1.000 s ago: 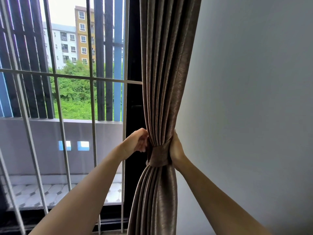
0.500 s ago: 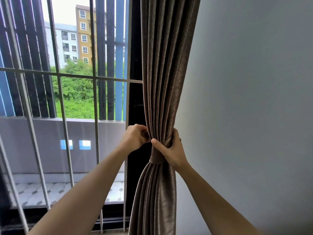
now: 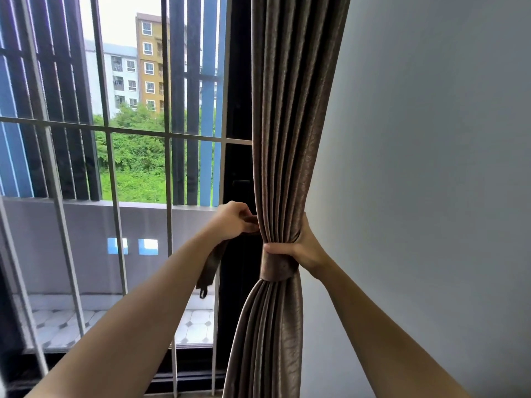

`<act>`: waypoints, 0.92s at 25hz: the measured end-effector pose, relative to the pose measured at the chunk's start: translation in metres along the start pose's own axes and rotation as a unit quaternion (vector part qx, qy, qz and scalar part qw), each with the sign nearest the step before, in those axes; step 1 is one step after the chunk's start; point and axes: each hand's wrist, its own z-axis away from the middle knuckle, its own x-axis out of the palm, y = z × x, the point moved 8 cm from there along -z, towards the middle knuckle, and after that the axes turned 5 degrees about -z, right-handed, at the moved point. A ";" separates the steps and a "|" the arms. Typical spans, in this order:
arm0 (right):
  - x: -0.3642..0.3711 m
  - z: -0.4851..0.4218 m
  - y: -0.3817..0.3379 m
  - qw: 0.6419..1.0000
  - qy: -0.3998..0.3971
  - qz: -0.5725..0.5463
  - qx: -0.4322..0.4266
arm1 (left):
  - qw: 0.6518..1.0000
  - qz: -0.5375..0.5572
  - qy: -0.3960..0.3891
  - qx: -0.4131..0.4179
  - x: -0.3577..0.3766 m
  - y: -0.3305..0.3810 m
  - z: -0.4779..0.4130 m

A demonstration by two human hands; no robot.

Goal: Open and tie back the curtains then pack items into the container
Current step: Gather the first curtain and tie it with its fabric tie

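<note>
Hands met at the brown curtain [image 3: 287, 110] in the head view, where it hung in tight vertical pleats between the dark window frame [image 3: 238, 81] on its left and the pale wall [image 3: 431, 168] on its right. Your right hand [image 3: 304, 248] gripped the bunched curtain at its narrowest point, with the thumb laid across the front and the fingers wrapped round the back, out of sight. Just below that thumb, touching it, a matching tieback band [image 3: 277, 268] circled the curtain, and the cloth flared out again under it. Your left hand [image 3: 232, 221] sat at the curtain's left edge, a little higher than the right, its fingers curled and pinching a strap [image 3: 208, 271] of the same brown cloth. The strap's loose end hung down left of the curtain, beside your left forearm, with a small dark loop at its tip. Whether the strap joined the band behind the curtain could not be told from this angle. Further left of the curtain stood grey window bars [image 3: 112, 168]. Beyond them were a tiled balcony floor [image 3: 195, 326], green bushes [image 3: 135, 156] and apartment blocks [image 3: 149, 61].
</note>
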 end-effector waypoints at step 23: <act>0.000 -0.007 -0.004 0.997 -0.009 0.068 -0.024 | 0.991 -0.130 0.031 0.027 -0.003 0.029 -0.014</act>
